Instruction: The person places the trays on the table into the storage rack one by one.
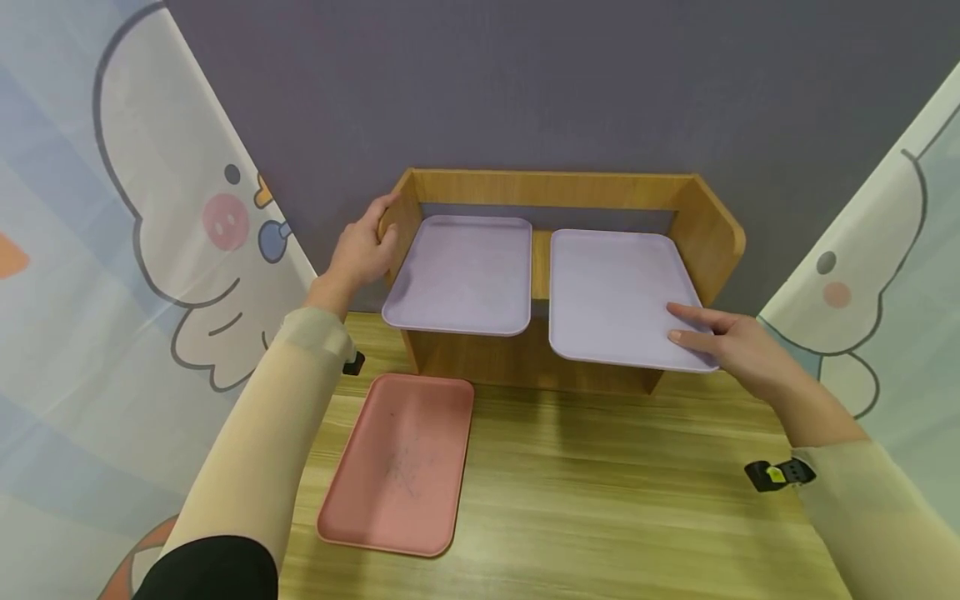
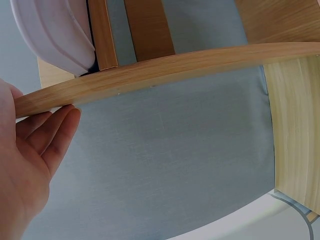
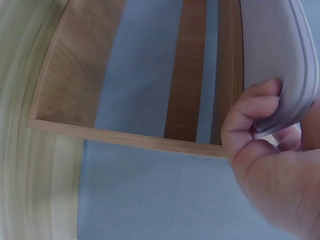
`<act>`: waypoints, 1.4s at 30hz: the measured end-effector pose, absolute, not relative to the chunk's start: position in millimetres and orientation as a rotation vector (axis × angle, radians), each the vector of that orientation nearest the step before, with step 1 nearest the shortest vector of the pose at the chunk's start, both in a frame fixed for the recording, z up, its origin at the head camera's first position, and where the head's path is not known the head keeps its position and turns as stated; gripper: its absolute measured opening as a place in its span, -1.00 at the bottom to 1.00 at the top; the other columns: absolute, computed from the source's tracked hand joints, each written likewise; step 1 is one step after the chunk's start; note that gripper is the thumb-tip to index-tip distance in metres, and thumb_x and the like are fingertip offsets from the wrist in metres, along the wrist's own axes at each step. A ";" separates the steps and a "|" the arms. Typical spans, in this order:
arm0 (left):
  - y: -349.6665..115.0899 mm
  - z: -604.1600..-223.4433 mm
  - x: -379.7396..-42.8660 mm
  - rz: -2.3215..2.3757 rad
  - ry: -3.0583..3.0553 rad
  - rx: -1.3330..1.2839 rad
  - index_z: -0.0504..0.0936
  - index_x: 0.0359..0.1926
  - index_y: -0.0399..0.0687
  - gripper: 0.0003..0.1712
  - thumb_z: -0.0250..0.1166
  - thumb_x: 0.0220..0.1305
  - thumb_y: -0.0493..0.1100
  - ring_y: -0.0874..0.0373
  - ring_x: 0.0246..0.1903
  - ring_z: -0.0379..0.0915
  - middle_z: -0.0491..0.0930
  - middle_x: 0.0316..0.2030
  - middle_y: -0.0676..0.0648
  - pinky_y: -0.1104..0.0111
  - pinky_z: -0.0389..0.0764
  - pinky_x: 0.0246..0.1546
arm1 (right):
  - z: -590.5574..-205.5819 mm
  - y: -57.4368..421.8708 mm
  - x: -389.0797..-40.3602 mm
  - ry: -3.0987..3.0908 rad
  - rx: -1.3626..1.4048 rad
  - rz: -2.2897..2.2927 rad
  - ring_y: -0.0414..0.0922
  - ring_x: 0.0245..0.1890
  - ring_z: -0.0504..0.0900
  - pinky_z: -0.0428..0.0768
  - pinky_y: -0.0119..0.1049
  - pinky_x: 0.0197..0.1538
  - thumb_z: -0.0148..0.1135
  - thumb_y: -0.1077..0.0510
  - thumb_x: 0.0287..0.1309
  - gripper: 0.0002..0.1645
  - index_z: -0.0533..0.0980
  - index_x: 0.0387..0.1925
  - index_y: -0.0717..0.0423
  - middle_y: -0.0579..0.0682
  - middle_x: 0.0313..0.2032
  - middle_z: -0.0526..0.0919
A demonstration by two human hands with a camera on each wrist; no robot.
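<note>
Two pale purple trays lie side by side on the upper shelf of a small wooden rack (image 1: 555, 187). My left hand (image 1: 362, 248) grips the edge of the rack's left side panel, beside the left purple tray (image 1: 465, 275); in the left wrist view its fingers curl under the wooden edge (image 2: 150, 75). At the right purple tray (image 1: 622, 296), my right hand (image 1: 738, 346) pinches the front right corner, thumb and a finger on top and the other fingers underneath. That tray sticks out past the shelf front and sits slightly askew.
A pink tray (image 1: 401, 467) lies on the wood-patterned tabletop (image 1: 585, 492), in front of the rack's left part. A grey wall (image 1: 525, 83) stands behind the rack. Cartoon-printed curtains (image 1: 187, 208) hang on both sides.
</note>
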State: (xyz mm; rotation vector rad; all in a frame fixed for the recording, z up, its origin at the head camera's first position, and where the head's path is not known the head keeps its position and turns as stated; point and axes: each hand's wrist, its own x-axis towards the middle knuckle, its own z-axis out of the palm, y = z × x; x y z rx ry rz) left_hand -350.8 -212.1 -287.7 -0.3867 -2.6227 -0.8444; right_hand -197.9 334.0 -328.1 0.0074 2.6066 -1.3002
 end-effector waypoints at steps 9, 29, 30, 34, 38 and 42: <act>-211.5 -288.4 -350.5 -0.848 -2.605 -0.388 0.26 0.70 0.32 -0.32 -0.03 0.65 0.02 -0.15 -0.45 0.55 0.64 -0.40 -0.26 0.11 0.48 -0.41 | -325.9 329.2 -217.2 2.682 0.156 -1.336 0.29 0.62 0.20 0.53 0.07 0.45 0.21 -0.36 0.54 -0.02 0.21 0.72 0.01 0.34 0.74 -0.08; -210.2 -288.0 -353.3 -0.866 -2.625 -0.380 0.24 0.71 0.34 -0.32 -0.04 0.64 0.05 -0.28 -0.19 0.64 0.73 0.04 -0.42 -0.10 0.60 -0.14 | -325.2 336.8 -222.8 2.726 0.206 -1.300 -0.03 0.08 0.46 0.60 -0.29 -0.15 0.20 -0.43 0.50 -0.02 0.27 0.70 -0.04 0.35 0.66 0.18; -210.0 -288.2 -353.7 -0.866 -2.625 -0.382 0.24 0.71 0.34 -0.32 -0.04 0.64 0.05 -0.28 -0.21 0.64 0.74 0.00 -0.42 -0.08 0.60 -0.16 | -324.8 338.5 -221.7 2.721 0.204 -1.300 -0.03 0.10 0.45 0.60 -0.30 -0.15 0.20 -0.43 0.50 -0.01 0.26 0.71 -0.04 0.34 0.68 0.16; -209.2 -288.9 -353.7 -0.863 -2.618 -0.385 0.25 0.71 0.33 -0.32 -0.04 0.65 0.04 -0.27 -0.25 0.63 0.73 -0.12 -0.41 -0.06 0.59 -0.18 | -323.1 345.7 -213.7 2.725 0.190 -1.296 -0.12 0.08 0.46 0.63 -0.34 -0.16 0.20 -0.44 0.50 0.00 0.26 0.71 -0.03 0.27 0.65 0.23; -209.0 -288.5 -352.9 -0.863 -2.613 -0.388 0.26 0.70 0.31 -0.32 -0.03 0.65 0.04 -0.28 -0.22 0.65 0.74 -0.03 -0.42 -0.09 0.61 -0.16 | -322.0 351.7 -198.4 2.759 0.138 -1.294 -0.34 -0.10 0.62 0.65 -0.32 -0.17 0.21 -0.39 0.53 -0.04 0.27 0.70 0.01 -0.27 0.18 0.70; -208.6 -287.9 -352.9 -0.868 -2.620 -0.389 0.24 0.71 0.31 -0.32 -0.04 0.66 0.04 -0.28 -0.22 0.64 0.73 -0.06 -0.43 -0.09 0.60 -0.16 | -324.3 358.2 -175.7 2.780 0.088 -1.308 -0.43 -0.18 0.66 0.66 -0.32 -0.19 0.22 -0.32 0.57 -0.09 0.27 0.71 -0.02 -0.74 -0.15 0.58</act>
